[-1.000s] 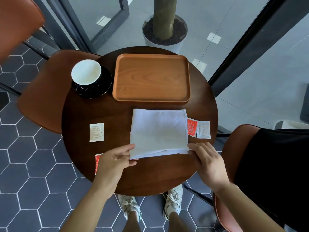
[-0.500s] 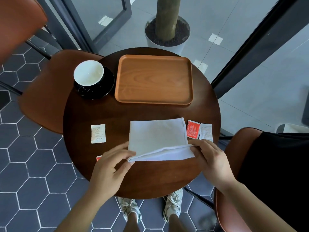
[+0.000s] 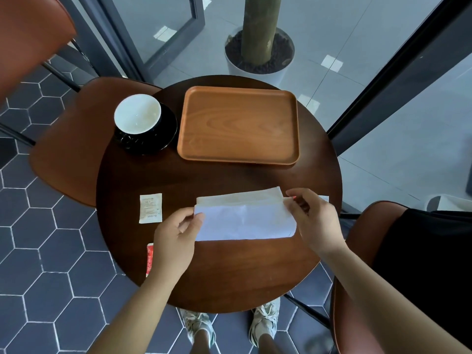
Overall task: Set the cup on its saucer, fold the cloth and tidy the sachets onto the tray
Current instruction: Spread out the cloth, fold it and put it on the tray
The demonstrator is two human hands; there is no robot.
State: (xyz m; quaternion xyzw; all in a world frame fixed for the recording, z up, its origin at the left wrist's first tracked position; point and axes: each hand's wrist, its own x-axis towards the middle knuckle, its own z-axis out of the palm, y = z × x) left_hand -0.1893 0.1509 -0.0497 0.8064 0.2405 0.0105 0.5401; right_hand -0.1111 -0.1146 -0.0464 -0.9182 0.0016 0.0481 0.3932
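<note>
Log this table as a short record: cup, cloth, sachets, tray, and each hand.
cup: on saucer, left of tray
cloth: mid-fold on table, top layer short of far edge
sachets: white sachet left of cloth; red sachet by left wrist; neither on tray
left hand: pinches cloth's left end
right hand: pinches cloth's right end

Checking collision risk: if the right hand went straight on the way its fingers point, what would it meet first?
Probably the near rim of the tray, beyond the cloth the right hand pinches; height unclear.
</note>
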